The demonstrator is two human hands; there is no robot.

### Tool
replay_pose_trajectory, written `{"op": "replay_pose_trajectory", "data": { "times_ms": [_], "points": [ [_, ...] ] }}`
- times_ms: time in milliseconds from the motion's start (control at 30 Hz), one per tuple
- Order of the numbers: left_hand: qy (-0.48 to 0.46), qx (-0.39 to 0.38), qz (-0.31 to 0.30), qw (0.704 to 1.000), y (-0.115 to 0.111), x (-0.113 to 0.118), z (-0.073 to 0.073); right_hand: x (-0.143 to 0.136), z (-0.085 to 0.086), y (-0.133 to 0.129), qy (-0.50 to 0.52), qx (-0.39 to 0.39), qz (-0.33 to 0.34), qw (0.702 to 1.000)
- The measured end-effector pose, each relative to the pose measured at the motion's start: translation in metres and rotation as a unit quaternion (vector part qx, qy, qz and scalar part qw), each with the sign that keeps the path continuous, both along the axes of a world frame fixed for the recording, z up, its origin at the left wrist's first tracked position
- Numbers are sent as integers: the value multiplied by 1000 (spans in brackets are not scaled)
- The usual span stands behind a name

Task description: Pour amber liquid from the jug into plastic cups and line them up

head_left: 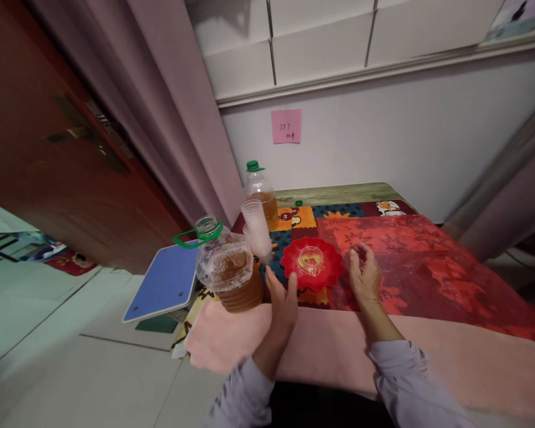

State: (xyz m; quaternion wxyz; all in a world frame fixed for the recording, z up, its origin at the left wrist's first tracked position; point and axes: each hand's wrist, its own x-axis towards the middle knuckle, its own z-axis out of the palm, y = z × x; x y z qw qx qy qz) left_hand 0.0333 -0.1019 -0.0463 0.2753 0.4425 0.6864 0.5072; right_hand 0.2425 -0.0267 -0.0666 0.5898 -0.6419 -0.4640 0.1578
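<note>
On the patterned table cover sits a red scalloped plate [290, 271] with a clear plastic cup [311, 260] in it. My left hand [284, 306] is just left of the plate's near edge, thumb and fingers spread, holding nothing visible. To the plate's right is my right hand [365, 273], its fingers loosely bent and apart from the thumb, with nothing seen in it. An uncapped large plastic jug [236, 285] of brown liquid, with a green handle, stands left of my left hand. Between jug and plate are leaning stacks of clear plastic cups [257, 232].
A second jug [264, 199] with a green cap stands behind the cups. A loose green cap [298, 203] lies near the back. Pink cloth [330, 333] covers the front edge. At the left are a blue board [164, 279], a curtain [173, 107] and a wooden door [71, 154].
</note>
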Motion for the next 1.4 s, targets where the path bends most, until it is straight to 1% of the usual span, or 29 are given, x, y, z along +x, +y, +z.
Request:
{"op": "replay_pose_trajectory", "data": {
  "times_ms": [33, 67, 100, 133, 167, 200, 267, 333, 367, 400, 433, 467, 533, 567, 633, 700, 767, 833, 933, 1033, 1100, 1133, 1167, 1233, 1267, 1333, 1400],
  "points": [
    [16, 24, -30, 999, -20, -2, 2, 0, 0, 0, 2, 9, -3, 1000],
    [75, 85, -74, 991, -39, -7, 4, 1, 0, 0, 2, 25, -9, 1000],
    [136, 154, -92, 974, -57, -15, 8, 1, 1, -1, -3, 48, -17, 999],
    [186, 219, -89, 954, -71, -26, 11, 2, 3, -2, -14, 78, -28, 996],
    [222, 267, -68, 935, -82, -39, 16, 1, 5, -5, -33, 114, -40, 992],
    [242, 297, -30, 923, -88, -54, 21, -1, 9, -8, -56, 151, -48, 986],
    [227, 359, 46, 904, -91, -86, 30, -10, 20, -17, -104, 225, -36, 968],
    [186, 372, 95, 904, -82, -117, 36, -29, 34, -31, -132, 289, 23, 948],
    [163, 364, 109, 910, -76, -131, 38, -42, 41, -39, -136, 309, 70, 939],
    [134, 344, 111, 923, -69, -143, 39, -58, 47, -48, -131, 318, 124, 931],
    [99, 317, 109, 937, -62, -153, 41, -75, 51, -57, -119, 311, 187, 924],
    [62, 283, 95, 952, -55, -161, 42, -92, 53, -66, -98, 290, 252, 918],
    [-6, 224, 30, 974, -40, -169, 46, -125, 48, -79, -26, 199, 367, 908],
    [-30, 200, -9, 979, -33, -171, 49, -139, 41, -82, 14, 141, 408, 902],
    [-55, 162, -67, 983, -21, -172, 56, -159, 25, -84, 84, 36, 455, 886],
    [-73, 140, -98, 983, -13, -171, 63, -168, 8, -79, 126, -19, 473, 872],
    [-86, 138, -108, 981, -9, -170, 66, -169, -3, -72, 134, -25, 479, 867],
    [-87, 147, -104, 980, -8, -170, 67, -166, -8, -67, 124, -13, 484, 866],
    [-62, 151, -96, 982, -8, -172, 64, -163, -6, -66, 106, 15, 487, 867],
    [-15, 142, -90, 986, -11, -171, 59, -165, -4, -70, 95, 44, 491, 865],
    [26, 156, -48, 986, -17, -162, 53, -168, -4, -73, 91, 52, 495, 862],
    [47, 169, -11, 984, -21, -154, 48, -169, -5, -73, 91, 52, 496, 862],
    [65, 190, 37, 979, -26, -144, 43, -170, -6, -74, 92, 49, 496, 862],
    [99, 207, 135, 964, -34, -119, 30, -172, -9, -74, 101, 39, 497, 861],
    [115, 213, 162, 957, -37, -106, 25, -172, -11, -73, 107, 33, 498, 860],
    [140, 216, 187, 948, -38, -85, 17, -171, -14, -72, 121, 21, 498, 858],
    [166, 203, 225, 939, -34, -72, 15, -170, -15, -71, 138, 11, 490, 860]
  ]
}}
